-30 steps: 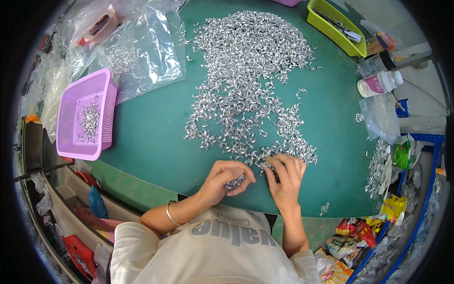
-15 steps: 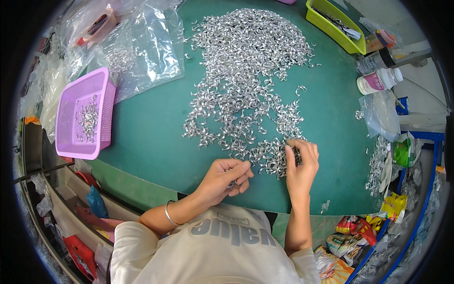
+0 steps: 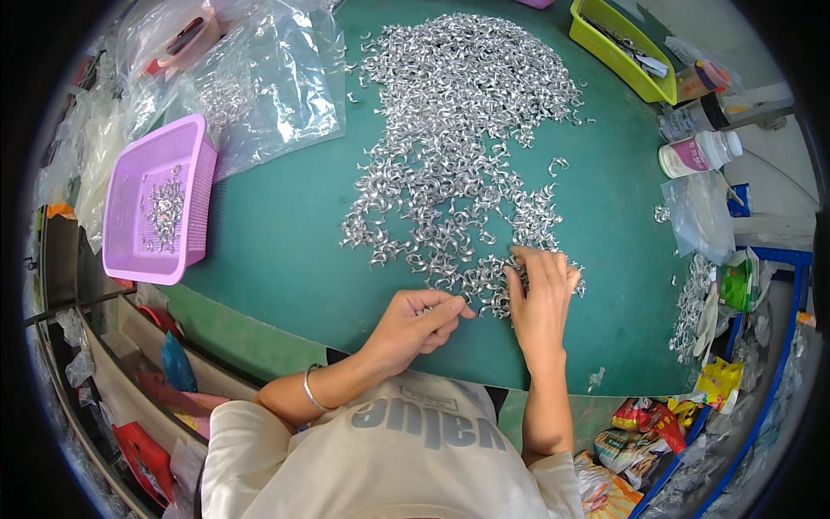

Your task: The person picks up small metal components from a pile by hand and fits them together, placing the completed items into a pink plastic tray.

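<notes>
A big heap of small curved silver metal pieces spreads over the green tabletop toward me and thins out near my hands. My left hand is closed, just off the heap's near edge. Some of the metal pieces show inside its curled fingers, and one sits at the thumb and fingertip. To the right, my right hand rests on the near right end of the heap. Its bent fingers touch the pieces there, thumb apart from the fingers; what lies under the palm is hidden.
A purple basket at the left contains some metal pieces. Behind it lies a clear plastic bag. A yellow-green bin and bottles, one a white bottle, line the far right. More pieces lie along the right edge.
My right hand has shifted slightly left over the pieces, its thumb and fingertips closer together. The left hand stays near its place, with a piece now showing at its fingertips. The view has shifted slightly.
</notes>
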The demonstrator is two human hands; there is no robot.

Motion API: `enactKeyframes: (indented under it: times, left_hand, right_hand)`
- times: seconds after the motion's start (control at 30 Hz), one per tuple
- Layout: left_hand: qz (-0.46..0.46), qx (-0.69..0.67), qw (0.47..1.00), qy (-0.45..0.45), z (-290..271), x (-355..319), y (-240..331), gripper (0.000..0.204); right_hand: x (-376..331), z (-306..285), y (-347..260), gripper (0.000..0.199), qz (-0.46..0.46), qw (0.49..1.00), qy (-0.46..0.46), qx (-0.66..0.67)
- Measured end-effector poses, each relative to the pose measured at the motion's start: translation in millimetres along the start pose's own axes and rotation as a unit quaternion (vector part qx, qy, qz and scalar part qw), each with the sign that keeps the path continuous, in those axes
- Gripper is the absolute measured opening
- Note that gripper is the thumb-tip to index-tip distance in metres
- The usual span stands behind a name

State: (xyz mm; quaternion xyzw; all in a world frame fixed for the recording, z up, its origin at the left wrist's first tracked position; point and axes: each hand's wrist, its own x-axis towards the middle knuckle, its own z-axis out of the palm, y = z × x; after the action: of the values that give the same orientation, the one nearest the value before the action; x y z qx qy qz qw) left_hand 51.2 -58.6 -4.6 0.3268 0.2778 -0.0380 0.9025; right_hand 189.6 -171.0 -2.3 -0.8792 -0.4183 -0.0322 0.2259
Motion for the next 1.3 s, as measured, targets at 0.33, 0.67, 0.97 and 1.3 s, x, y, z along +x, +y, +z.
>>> enactKeyframes:
  times: [0.33, 0.67, 0.97, 1.3]
  left_hand:
    - [0.004, 0.022, 1.000, 0.020, -1, 0, 1, 0.021]
    - [0.029, 0.052, 0.998, 0.030, 4, 2, -1, 0.017]
    - [0.291, 0.334, 0.896, 0.029, 26, 18, 2, 0.023]
    - [0.229, 0.235, 0.945, 0.009, 16, 34, -4, 0.013]
  right_hand:
    - [-12, -8, 2, 0.014, 0.141, 0.954, 0.055, 0.257]
    - [-24, -10, -2, 0.020, 0.215, 0.878, 0.077, 0.421]
    - [-31, -13, -13, 0.017, 0.228, 0.800, 0.047, 0.553]
    - [-33, -12, -13, 0.020, 0.187, 0.845, 0.027, 0.500]
